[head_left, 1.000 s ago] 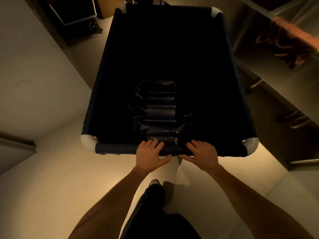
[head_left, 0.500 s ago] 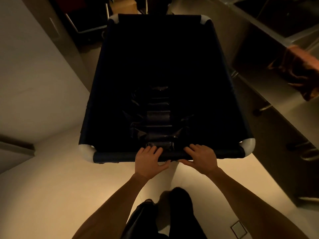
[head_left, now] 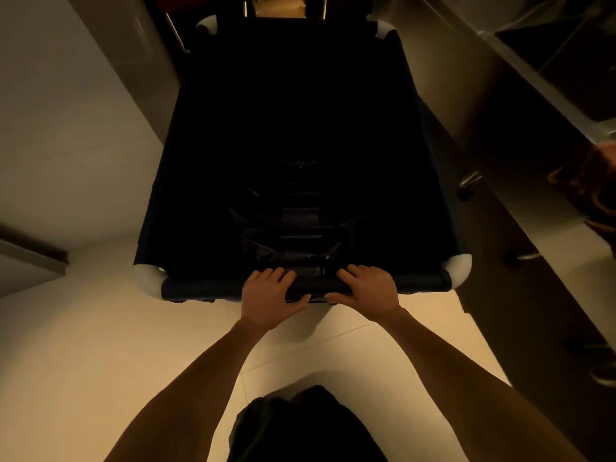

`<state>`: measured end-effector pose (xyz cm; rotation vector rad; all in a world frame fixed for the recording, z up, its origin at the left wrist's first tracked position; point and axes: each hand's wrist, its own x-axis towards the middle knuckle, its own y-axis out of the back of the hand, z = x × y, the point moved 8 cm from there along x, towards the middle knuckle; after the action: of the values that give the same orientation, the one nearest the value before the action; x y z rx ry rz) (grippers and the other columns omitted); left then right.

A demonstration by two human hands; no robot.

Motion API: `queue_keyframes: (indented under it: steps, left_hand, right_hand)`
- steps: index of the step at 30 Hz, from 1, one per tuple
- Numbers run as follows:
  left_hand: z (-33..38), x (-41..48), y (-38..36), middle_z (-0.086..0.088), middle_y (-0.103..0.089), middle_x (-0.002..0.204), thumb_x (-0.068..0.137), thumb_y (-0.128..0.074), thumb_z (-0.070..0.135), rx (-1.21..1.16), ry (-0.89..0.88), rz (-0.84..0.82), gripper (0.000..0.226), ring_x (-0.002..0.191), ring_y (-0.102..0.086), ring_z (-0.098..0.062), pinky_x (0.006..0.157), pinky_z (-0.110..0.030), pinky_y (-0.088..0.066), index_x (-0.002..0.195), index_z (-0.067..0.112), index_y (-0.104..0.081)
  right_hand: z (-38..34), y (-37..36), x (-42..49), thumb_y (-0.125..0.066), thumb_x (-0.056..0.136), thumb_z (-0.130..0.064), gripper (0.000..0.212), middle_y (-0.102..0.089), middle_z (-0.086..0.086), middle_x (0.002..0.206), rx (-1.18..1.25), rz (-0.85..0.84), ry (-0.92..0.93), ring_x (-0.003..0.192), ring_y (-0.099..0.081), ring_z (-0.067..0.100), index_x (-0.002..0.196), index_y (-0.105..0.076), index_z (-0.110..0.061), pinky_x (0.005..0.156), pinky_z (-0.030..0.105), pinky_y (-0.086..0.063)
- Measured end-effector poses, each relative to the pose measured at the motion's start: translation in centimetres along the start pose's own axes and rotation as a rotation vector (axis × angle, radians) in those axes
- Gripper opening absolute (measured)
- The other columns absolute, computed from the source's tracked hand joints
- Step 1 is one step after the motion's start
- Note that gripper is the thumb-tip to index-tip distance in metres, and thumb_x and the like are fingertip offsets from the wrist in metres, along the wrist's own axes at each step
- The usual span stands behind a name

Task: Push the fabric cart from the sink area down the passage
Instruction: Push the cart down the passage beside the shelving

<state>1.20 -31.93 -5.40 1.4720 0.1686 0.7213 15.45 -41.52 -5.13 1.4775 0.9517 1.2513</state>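
The fabric cart (head_left: 206, 285) is a deep dark bin with white rounded corner pieces, filling the middle of the view. Its inside is almost black; folded dark fabric (head_left: 296, 228) shows dimly near the close end. My left hand (head_left: 268, 295) and my right hand (head_left: 366, 291) lie side by side on the padded near rail, fingers curled over its top and thumbs under it.
A pale wall (head_left: 66, 135) runs close along the left. A steel counter with sink (head_left: 520, 95) lines the right, with a brownish cloth (head_left: 596, 195) hanging at its edge. Dark racks (head_left: 173, 31) stand ahead by the cart's far end. Pale tiled floor (head_left: 100, 345) lies underfoot.
The cart has rolled forward along the passage with both hands still on its near rail. The steel counter and brownish cloth have slid back toward the right edge.
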Motion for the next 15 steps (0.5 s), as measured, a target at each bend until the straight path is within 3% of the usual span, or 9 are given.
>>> queue_keyframes:
  steps: [15]
  left_hand:
    - [-2.1, 8.0, -2.4, 0.002, -0.065, 0.069, 0.076, -0.049, 0.061, -0.007, 0.098, 0.02, 0.047, 0.062, -0.06, -0.018, 0.059, -0.026, -0.042, 0.085, 0.019, -0.069]
  right_hand:
    - [5.6, -2.1, 8.9, -0.012, 0.087, -0.071, 0.071, -0.065, 0.0, 0.078, 0.05, -0.032, 0.115, 0.065, -0.062, 0.02, 0.094, -0.063, -0.021, 0.055, 0.025, -0.044]
